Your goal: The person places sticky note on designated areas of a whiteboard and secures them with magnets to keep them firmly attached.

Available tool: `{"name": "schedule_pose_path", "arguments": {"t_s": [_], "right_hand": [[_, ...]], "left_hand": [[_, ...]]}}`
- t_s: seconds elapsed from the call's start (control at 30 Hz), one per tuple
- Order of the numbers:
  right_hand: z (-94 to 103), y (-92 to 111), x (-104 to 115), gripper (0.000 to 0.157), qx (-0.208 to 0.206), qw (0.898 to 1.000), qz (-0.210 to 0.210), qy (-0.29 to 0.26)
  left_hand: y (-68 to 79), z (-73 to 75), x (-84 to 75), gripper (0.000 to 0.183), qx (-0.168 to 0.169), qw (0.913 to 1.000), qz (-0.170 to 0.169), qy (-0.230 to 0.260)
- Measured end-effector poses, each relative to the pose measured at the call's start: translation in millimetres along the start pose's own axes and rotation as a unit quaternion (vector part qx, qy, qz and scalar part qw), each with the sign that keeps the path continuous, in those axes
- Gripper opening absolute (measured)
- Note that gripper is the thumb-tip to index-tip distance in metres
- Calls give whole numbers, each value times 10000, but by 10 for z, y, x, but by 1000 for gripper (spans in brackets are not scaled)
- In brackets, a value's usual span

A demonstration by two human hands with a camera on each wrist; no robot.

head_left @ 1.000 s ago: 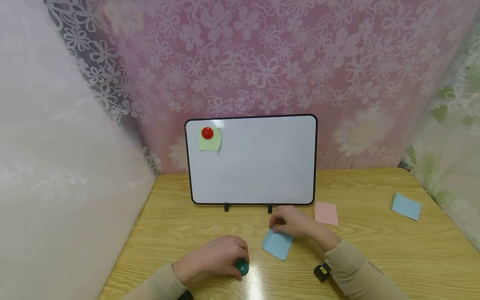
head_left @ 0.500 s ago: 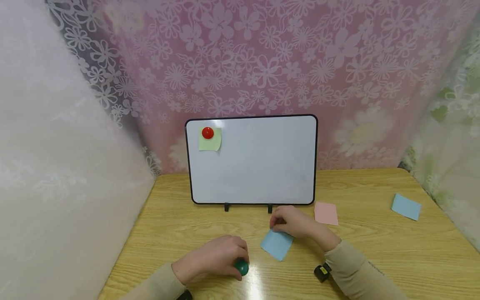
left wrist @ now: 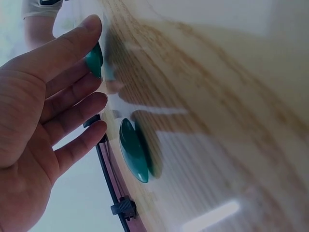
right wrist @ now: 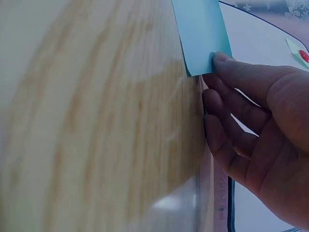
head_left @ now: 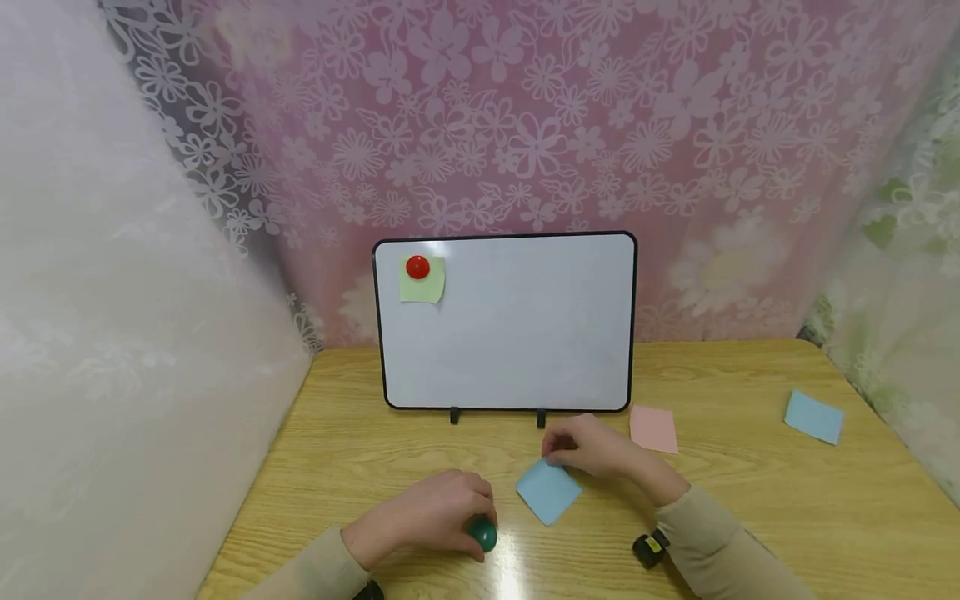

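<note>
My left hand (head_left: 450, 510) pinches a green round magnet (head_left: 483, 535) between thumb and fingers, low over the table. In the left wrist view that magnet (left wrist: 94, 60) sits at the thumb tip. A second green magnet (left wrist: 134, 151) lies on the table beside the fingers; the hand hides it in the head view. With thumb and index finger, my right hand (head_left: 592, 446) pinches the top corner of a blue sticky note (head_left: 548, 492). The right wrist view shows the thumb (right wrist: 229, 63) on the note's edge (right wrist: 203, 34), the other fingers loosely bent below.
A whiteboard (head_left: 510, 333) stands on small black feet at the back. A red magnet (head_left: 417, 267) holds a light green note (head_left: 422, 290) at its upper left. A pink note (head_left: 653, 429) and another blue note (head_left: 814, 417) lie to the right on the wooden table (head_left: 360, 450).
The blue note in my right hand has turned clockwise and shifted slightly left. My left hand stays almost still with the green magnet.
</note>
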State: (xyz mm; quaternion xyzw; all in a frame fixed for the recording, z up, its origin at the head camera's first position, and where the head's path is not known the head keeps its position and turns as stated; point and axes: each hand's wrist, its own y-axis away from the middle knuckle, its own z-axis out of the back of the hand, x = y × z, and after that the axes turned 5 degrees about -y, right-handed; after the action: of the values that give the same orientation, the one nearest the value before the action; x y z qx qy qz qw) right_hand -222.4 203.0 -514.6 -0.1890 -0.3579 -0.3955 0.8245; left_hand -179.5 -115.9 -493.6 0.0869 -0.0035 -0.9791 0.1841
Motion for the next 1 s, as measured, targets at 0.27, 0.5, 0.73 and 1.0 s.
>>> {"name": "schedule_pose_path", "arguments": {"t_s": [0.27, 0.5, 0.73, 1.0], "right_hand": [[12, 54, -18, 7, -53, 9983, -99, -575], [48, 88, -41, 5, -160, 9977, 28, -664], [65, 123, -31, 4, -267, 9955, -312, -848], [88, 155, -18, 6, -403, 9910, -507, -1173]], "left_hand": [[14, 36, -1, 33, -39, 10000, 71, 33], [19, 60, -2, 32, -161, 9999, 21, -41], [26, 68, 18, 33, -373, 9993, 29, -76], [41, 102, 22, 33, -470, 9988, 79, -82]]}}
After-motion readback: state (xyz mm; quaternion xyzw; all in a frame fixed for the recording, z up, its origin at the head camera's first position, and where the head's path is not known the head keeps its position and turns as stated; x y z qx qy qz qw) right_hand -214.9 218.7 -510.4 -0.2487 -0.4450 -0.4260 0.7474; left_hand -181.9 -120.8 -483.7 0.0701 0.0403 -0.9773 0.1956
